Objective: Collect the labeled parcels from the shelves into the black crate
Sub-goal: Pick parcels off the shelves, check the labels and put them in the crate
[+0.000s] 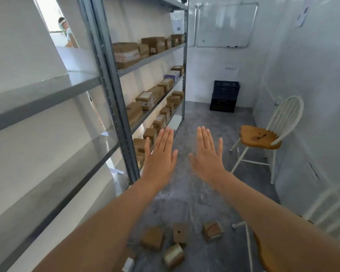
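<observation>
Grey shelves along the left wall hold many parcels; the crate stands well apart by the far wall. Left hand and right hand hover flat, fingers straight, holding nothing, so collecting seems hardly begun.

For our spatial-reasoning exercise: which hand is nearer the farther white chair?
Right. The right hand hovers just left of the chair; the left hand is farther left, beside the shelves.
</observation>
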Motion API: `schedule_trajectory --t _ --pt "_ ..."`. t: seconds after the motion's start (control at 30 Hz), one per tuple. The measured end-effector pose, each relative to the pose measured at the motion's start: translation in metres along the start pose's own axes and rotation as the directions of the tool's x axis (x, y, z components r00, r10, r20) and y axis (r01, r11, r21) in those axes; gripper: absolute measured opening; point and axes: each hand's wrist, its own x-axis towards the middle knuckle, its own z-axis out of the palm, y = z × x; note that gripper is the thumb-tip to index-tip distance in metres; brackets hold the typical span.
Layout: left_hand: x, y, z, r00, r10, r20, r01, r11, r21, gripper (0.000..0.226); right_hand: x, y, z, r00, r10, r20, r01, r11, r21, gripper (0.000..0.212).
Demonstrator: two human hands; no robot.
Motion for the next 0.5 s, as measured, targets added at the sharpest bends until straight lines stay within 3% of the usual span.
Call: schedule_trajectory --t 0.5 --pt "0.064 -0.140 0.100 0.971 -0.160 0.179 0.182 0.977 -0.114 0.060 0.110 -0.047 0.114 0.977 0.055 0.204 -0.047 0.998 -0.041 0.083"
